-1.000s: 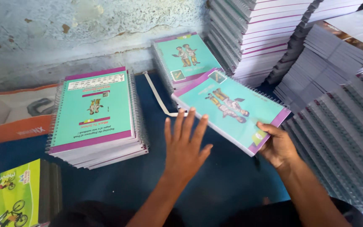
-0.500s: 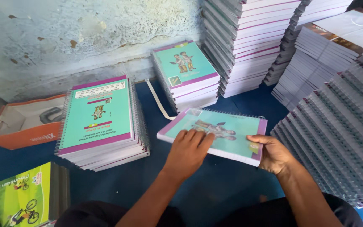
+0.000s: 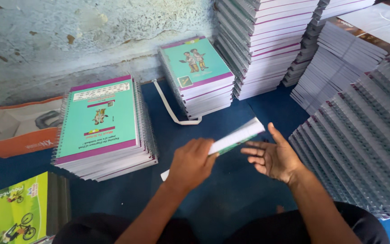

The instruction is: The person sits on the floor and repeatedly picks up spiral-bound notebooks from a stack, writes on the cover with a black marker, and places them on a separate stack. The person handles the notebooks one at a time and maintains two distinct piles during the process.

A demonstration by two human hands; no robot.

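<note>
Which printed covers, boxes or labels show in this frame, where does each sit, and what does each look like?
Notebook: edge-on, in the left hand, right hand open beside it.
Teal-covered spiral stack: left on the blue floor, purple bands, small figure.
Second teal stack: by the wall, two cartoon figures.
Orange box: far left, open, rectangular.
Green cover: bottom left, bicycle picture.
White strap: between the teal stacks.
</note>
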